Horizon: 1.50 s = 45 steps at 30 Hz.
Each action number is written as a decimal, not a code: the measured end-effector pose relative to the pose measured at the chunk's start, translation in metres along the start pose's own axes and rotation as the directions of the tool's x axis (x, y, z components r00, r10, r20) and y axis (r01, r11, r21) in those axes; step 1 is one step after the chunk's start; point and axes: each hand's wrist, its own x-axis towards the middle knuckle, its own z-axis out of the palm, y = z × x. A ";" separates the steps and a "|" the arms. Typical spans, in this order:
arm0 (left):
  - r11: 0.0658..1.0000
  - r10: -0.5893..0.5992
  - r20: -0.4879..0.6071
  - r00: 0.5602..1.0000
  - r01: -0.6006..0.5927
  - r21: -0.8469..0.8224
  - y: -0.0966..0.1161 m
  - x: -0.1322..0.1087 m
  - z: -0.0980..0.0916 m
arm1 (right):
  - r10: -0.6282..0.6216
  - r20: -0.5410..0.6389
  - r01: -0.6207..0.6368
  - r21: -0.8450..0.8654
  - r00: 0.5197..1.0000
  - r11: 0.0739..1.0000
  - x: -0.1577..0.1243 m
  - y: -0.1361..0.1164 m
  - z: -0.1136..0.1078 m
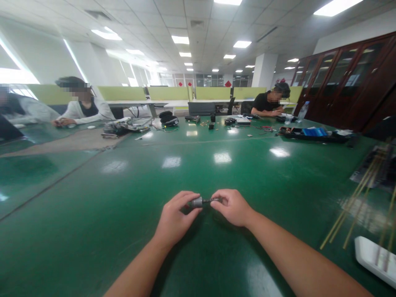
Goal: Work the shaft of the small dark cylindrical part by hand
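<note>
A small grey metal cylinder (196, 202) lies on its side between the thumb and fingers of my left hand (176, 216). From its right end a thin dark shaft (206, 201) points toward my right hand (233, 207). The thumb and index finger of that hand pinch the shaft's far end. Whether cylinder and shaft are one piece I cannot tell. Both hands are close together, low over the green tabletop (139, 177). My fingers partly hide the cylinder's left end.
Thin sticks (349, 206) and a white tray (375, 260) are at the right. Along the far side lie electronic parts (126, 126), a black case (168, 119) and a black tray (309, 134) with something blue. Several people sit around the table.
</note>
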 end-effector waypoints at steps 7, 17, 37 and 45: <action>0.999 -0.023 0.005 1.000 0.023 -0.044 0.001 0.000 0.000 | -0.005 -0.004 0.005 -0.001 1.000 1.000 0.000 0.002 0.000; 0.999 -0.024 0.005 1.000 0.024 -0.040 0.000 0.000 0.000 | -0.006 -0.005 0.006 -0.010 1.000 1.000 0.000 0.000 -0.002; 0.999 -0.042 -0.012 0.999 0.041 -0.034 -0.004 -0.001 0.000 | 0.010 -0.025 -0.010 0.005 1.000 1.000 0.000 0.005 -0.002; 0.999 -0.031 -0.014 0.999 0.030 -0.029 -0.005 0.000 0.000 | 0.007 -0.031 -0.007 0.018 0.999 1.000 0.000 0.008 -0.001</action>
